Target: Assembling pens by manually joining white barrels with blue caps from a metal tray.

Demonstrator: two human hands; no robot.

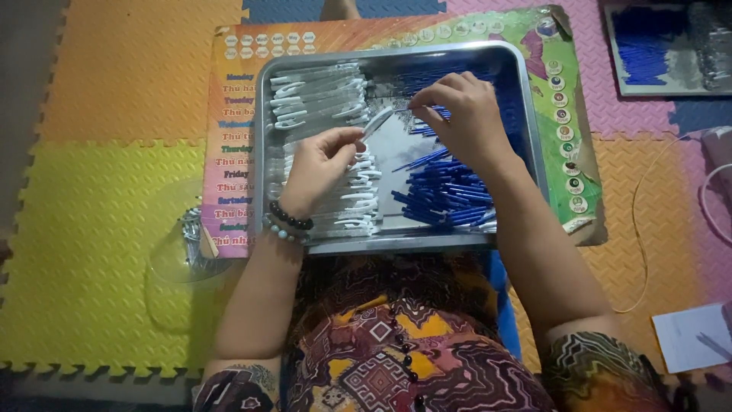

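A: Starting at the left, what's there?

B: A clear plastic bag on the yellow foam mat, just beside the metal tray. The tray sits on a colourful printed chart.

A: And inside the tray?

B: Rows of clear pen barrels with white clips fill its left side. The left hand, with 2 bead bracelets at the wrist, is pinched shut on 1 clear barrel, held tilted over the middle of the tray.

A: The right hand?

B: The right hand has its fingertips closed on a thin blue refill, its tip close to the barrel's open end. A loose heap of blue refills lies below it.

A: How far along?

B: I'd judge midway: many refills remain loose, and I can't tell which barrels are already filled.

A: Far right?

B: Another tray with blue refills, well apart.
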